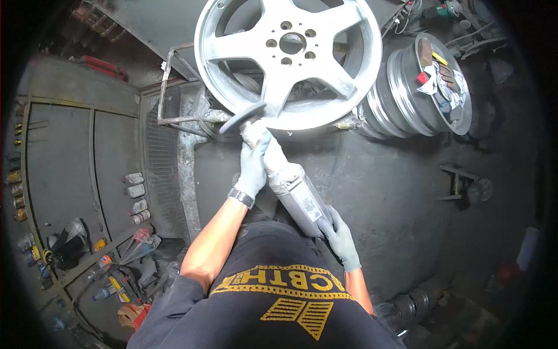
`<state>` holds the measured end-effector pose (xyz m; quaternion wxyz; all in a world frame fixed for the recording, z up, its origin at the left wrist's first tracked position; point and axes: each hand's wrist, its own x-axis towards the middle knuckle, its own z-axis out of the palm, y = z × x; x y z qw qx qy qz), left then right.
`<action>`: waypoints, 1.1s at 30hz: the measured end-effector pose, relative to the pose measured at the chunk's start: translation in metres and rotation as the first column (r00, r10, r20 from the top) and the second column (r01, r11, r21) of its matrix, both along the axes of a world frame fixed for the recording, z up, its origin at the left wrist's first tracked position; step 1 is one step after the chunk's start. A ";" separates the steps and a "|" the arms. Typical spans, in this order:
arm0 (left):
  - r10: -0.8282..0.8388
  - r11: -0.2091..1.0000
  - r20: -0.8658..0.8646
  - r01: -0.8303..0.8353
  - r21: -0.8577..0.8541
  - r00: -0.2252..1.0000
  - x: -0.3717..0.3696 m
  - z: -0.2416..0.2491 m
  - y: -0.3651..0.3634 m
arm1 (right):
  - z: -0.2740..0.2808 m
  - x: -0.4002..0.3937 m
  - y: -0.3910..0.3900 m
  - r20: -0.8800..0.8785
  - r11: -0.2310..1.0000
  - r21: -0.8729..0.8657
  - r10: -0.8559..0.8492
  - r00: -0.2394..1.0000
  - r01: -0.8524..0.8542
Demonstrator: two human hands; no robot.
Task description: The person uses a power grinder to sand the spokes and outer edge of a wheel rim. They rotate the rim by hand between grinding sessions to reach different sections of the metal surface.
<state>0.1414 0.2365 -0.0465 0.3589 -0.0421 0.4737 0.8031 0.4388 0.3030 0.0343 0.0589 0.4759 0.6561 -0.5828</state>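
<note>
A dusty power sander [299,195] with a round disc pad [243,117] slants across the space before my body. My left hand [254,166], in a pale work glove, wraps round its neck just behind the pad. Gripping the rear of the body is my gloved right hand [341,239]. The pad overlaps the lower left rim of a white five-spoke car wheel [285,87] in this view. That wheel faces me, its surface whitish and matte, with bolt holes round the centre bore.
Bare metal rims [401,93] stand right of the wheel, the outermost holding tools and rags. A metal tube frame [168,87] is at the left. Cans [136,191] line a shelf by the left wall; bottles and bags clutter the lower left. A small stool [459,181] stands at right.
</note>
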 end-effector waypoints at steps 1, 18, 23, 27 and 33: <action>-0.009 1.000 0.012 0.008 0.024 1.000 -0.004 0.001 -0.003 | -0.003 -0.005 0.004 -0.004 1.000 -0.005 -0.002 1.000 0.002; -0.143 0.981 0.250 0.103 0.164 0.958 0.107 -0.015 0.097 | -0.017 0.098 0.094 0.056 0.998 0.004 -0.063 0.996 0.063; -0.200 0.970 0.268 0.153 0.187 0.942 0.111 -0.018 0.113 | -0.033 0.112 0.104 -0.041 0.988 -0.043 -0.152 0.988 0.150; -0.136 0.981 0.250 0.095 0.172 0.959 0.105 -0.023 0.090 | -0.054 0.110 0.093 -0.017 0.988 -0.082 -0.131 0.991 0.129; -0.053 0.991 0.246 0.021 0.130 0.968 0.066 -0.024 0.033 | -0.063 0.065 0.062 0.016 0.993 -0.106 -0.054 0.998 0.055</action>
